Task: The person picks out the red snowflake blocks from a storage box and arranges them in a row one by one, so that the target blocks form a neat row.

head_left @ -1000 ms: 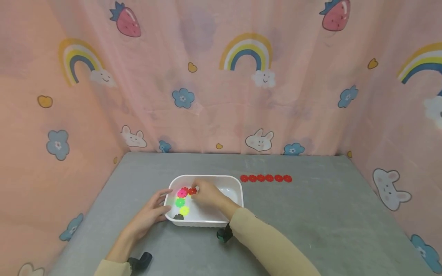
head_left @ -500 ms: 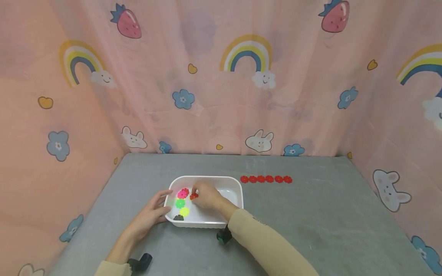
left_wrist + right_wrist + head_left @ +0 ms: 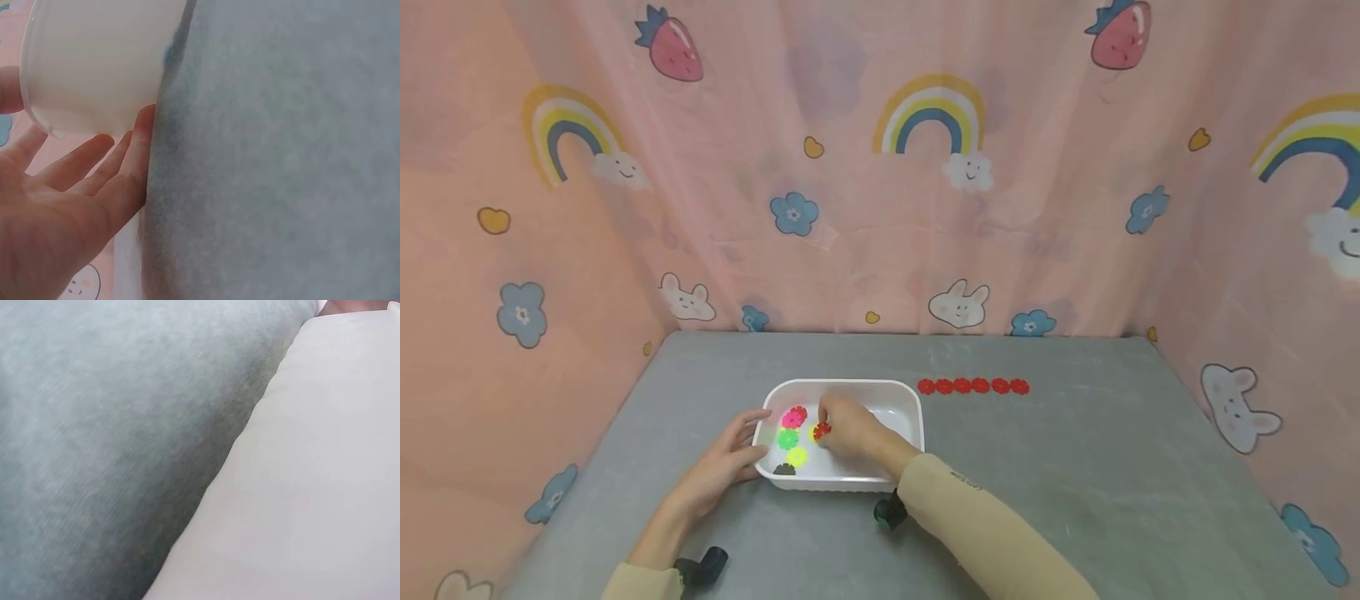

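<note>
A white plastic tray (image 3: 820, 483) sits on the grey table. My left hand (image 3: 720, 461) steadies its left side, with fairly straight fingers (image 3: 125, 165) touching the outer wall in the left wrist view. Inside the tray, my right hand (image 3: 852, 429) pinches a red flower-shaped plastic piece (image 3: 822, 430), a yellow one partly behind it. More such pieces lie along the tray's left: pink (image 3: 793, 418) overlapping red, green (image 3: 787, 439), yellow (image 3: 797, 457) and dark grey (image 3: 785, 470). In the right wrist view, the tray's outer wall (image 3: 300, 475) fills the right side.
Behind and right of the tray, several red flower pieces (image 3: 972, 386) form a straight row. The table (image 3: 1075, 467) extends to the right and front. A pink patterned curtain (image 3: 850, 250) encloses the back and sides.
My right hand has drawn the red piece slightly toward me, away from the pink and red pieces. The left hand and the red row stay put.
</note>
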Demonstrator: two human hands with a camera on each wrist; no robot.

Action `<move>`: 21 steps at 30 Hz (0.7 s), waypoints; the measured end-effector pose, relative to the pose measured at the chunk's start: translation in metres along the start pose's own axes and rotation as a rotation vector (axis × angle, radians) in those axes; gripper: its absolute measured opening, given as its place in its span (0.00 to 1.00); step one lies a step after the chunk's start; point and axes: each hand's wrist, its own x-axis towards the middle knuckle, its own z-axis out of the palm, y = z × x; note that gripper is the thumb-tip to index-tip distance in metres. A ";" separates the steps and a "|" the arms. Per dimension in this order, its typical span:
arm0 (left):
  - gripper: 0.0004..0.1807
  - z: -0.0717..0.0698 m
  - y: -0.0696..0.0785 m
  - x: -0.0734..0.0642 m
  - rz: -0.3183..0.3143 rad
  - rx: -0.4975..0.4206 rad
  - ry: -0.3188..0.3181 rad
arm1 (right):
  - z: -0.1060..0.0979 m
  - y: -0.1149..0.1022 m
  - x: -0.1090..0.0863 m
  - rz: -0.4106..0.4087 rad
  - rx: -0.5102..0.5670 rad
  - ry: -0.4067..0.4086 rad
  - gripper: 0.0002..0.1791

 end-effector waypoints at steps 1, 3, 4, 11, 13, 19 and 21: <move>0.32 0.000 0.000 0.000 0.001 0.000 -0.002 | 0.000 0.000 -0.001 0.005 0.001 -0.001 0.13; 0.32 0.000 0.000 0.000 -0.001 0.003 -0.002 | -0.001 0.001 -0.002 0.017 0.010 -0.006 0.13; 0.32 0.000 0.001 0.000 -0.002 0.004 -0.004 | -0.002 0.001 -0.003 0.026 0.020 -0.010 0.13; 0.32 0.000 0.002 0.000 -0.005 -0.009 -0.010 | -0.009 0.006 -0.008 0.051 0.063 -0.002 0.10; 0.32 0.000 0.002 0.000 -0.002 -0.013 -0.011 | -0.013 0.008 -0.010 0.047 0.086 0.012 0.11; 0.32 0.000 0.001 0.000 0.006 -0.012 -0.018 | -0.025 0.014 -0.017 0.031 0.134 0.047 0.11; 0.32 0.000 0.001 0.000 0.007 -0.011 -0.019 | -0.030 0.015 -0.021 0.036 0.153 0.049 0.11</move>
